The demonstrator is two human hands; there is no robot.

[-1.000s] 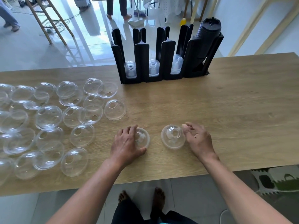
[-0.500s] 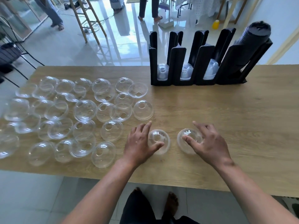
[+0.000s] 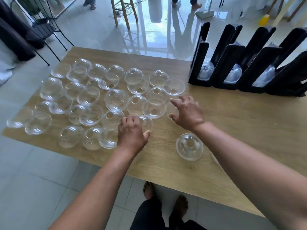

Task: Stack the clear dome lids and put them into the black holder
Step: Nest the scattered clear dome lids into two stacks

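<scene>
Loose clear plastic dome lids [image 3: 116,100]: spread over the left half of the light wooden table [image 3: 240,130], many overlapping, some dome-up, some rim-up

Short nested stack of clear dome lids [image 3: 189,146]: alone near the front table edge, under the right forearm, nearer the body than both hands

Black slotted upright holder [image 3: 230,67]: at the far right of the table, well apart from the loose lids, a few lids low in three of its slots; right end cut off by the frame

Left hand [image 3: 131,131]: palm down, fingers curled over one clear dome lid at the near edge of the cluster [image 3: 146,123]; contact probable, closure not confirmed

Right hand [image 3: 187,112]: fingers spread wide, holding nothing, hovering at the right edge of the cluster, just beside another clear lid [image 3: 172,109] partly hidden and blurred by motion

Governing relation: each target lid directly ahead of its own fingertips, away from the body; nested stack behind both hands, toward the body, closer to the right hand

Lids round, so no long axis; only dome direction matters for nesting

Judged next requirement: close on one lid per hand, draw back toward the stack, dome side matched

Risk: neighbouring overlapped lids dragged along
</scene>
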